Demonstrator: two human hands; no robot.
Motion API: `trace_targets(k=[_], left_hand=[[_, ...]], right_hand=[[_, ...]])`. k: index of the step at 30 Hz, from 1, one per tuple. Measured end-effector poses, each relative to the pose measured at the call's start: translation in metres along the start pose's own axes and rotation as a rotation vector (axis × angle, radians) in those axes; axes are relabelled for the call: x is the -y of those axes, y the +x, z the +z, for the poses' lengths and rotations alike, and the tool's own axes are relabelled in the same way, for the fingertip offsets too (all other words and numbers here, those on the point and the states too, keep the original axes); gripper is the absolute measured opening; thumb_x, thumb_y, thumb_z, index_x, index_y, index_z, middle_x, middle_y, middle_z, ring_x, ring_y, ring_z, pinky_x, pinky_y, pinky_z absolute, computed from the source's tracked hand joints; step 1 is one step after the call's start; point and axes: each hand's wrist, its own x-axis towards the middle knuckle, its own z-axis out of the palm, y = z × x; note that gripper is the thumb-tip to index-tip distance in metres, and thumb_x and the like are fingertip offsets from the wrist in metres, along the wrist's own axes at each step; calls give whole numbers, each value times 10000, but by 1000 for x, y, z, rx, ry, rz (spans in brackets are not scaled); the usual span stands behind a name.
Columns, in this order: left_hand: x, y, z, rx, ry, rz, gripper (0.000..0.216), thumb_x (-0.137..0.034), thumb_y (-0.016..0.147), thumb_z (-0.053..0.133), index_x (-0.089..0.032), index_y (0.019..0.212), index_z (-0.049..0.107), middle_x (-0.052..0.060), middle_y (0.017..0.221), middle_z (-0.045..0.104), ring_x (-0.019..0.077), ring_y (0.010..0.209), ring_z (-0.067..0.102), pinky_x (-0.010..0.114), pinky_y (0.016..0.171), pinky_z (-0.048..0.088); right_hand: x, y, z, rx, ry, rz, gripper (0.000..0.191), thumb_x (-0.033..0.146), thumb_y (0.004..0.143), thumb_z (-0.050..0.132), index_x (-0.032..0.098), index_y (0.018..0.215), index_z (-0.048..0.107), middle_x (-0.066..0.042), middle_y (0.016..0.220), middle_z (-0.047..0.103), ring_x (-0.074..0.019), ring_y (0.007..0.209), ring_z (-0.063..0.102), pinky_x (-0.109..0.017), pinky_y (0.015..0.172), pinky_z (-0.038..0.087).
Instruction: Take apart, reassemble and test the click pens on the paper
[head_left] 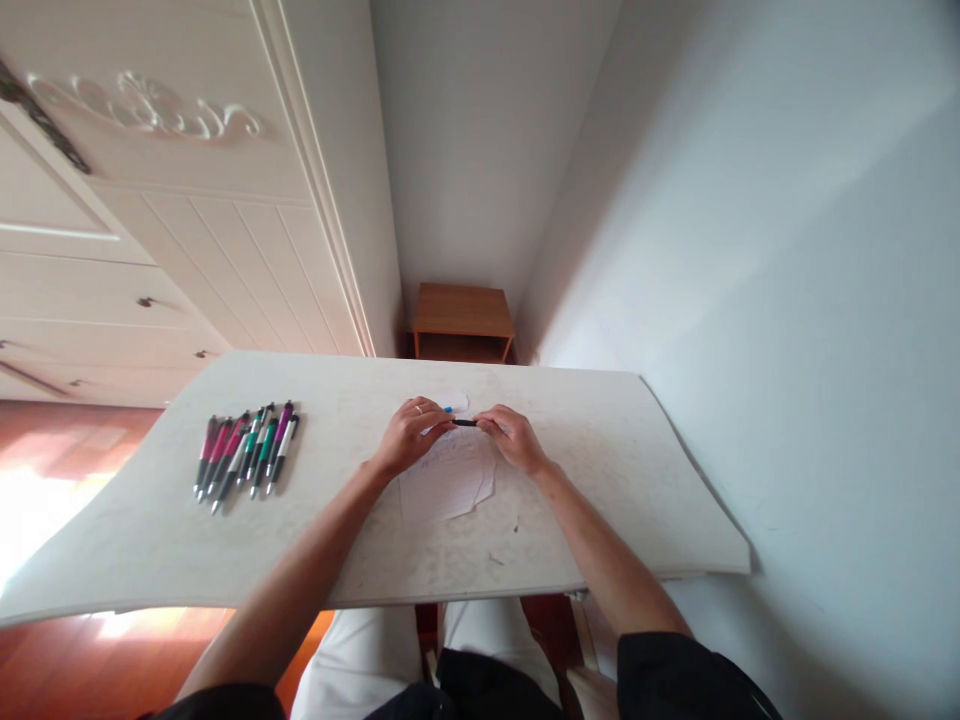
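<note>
Between my two hands, above the sheets of paper, a dark pen (466,423) is held level by its ends. The fingers of my left hand (410,433) pinch its left end, and a small blue piece (448,409) shows beside those fingertips. My right hand (516,437) is closed on the pen's other end. Under the hands lie sheets of lined paper (442,490) with some handwriting near the top. The fingers partly cover the pen, so its tip and full length are hidden.
Several pens (244,450) with pink, green, purple and white barrels lie side by side on the white table (337,560) at left. A wooden stand (463,312) sits beyond the far edge. A white wardrobe (225,230) rises at left, a wall (787,300) at right.
</note>
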Motion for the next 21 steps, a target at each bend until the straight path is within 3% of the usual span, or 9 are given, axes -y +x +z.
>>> trace_targets(k=[12, 21], left_hand=[[-5, 3, -3, -36, 3, -43, 195, -352, 919, 569, -222, 896, 713, 54, 844, 716, 188, 833, 619, 355, 803, 504], [-3, 3, 0, -106, 10, 32, 142, -297, 909, 594, -203, 901, 700, 51, 823, 708, 178, 808, 611, 343, 770, 506]], right_hand=[[-26, 1, -22, -311, 59, 208, 388, 515, 944, 451, 199, 954, 678, -59, 852, 690, -198, 827, 649, -328, 801, 511], [-13, 1, 2, -31, 99, 168, 450, 555, 938, 438, 186, 816, 666, -47, 749, 670, -187, 759, 637, -291, 733, 491]])
